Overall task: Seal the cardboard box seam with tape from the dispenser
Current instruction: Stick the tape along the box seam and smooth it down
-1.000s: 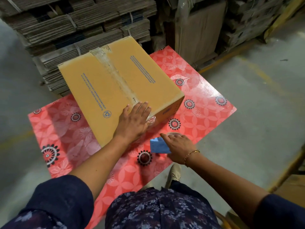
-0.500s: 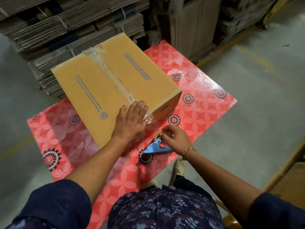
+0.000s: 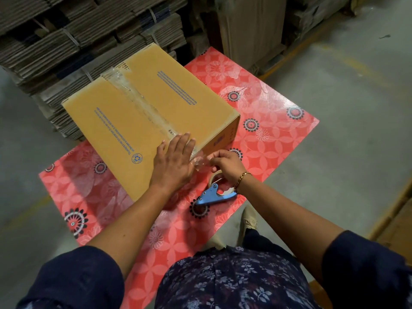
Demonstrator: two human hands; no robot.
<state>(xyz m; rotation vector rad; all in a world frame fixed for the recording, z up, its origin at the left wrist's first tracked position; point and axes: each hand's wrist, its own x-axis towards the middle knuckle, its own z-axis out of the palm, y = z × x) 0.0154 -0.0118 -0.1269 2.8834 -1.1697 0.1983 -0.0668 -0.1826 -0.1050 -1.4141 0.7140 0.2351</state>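
A closed brown cardboard box (image 3: pixel 124 121) lies on a red flowered table (image 3: pixel 274 130). Clear tape (image 3: pixel 142 105) runs along its middle seam from the far edge to the near edge. My left hand (image 3: pixel 174 161) lies flat, fingers spread, on the near end of the seam. My right hand (image 3: pixel 225 162) pinches the loose crumpled tape end (image 3: pixel 199 162) hanging at the box's near edge. The blue tape dispenser (image 3: pixel 214 195) with its roll lies on the table just below my right wrist, with no hand on it.
Stacks of flattened, strapped cardboard (image 3: pixel 66 36) stand behind the box, and upright cardboard sheets (image 3: pixel 252 30) at the back right. Grey concrete floor (image 3: pixel 356 97) with a yellow line surrounds the table. My shoe (image 3: pixel 248 221) shows under the table's near edge.
My right hand let go of the dispenser, which now lies on the table, and rose to pinch the tape end at the box's near edge. My left hand stayed pressed on the seam.
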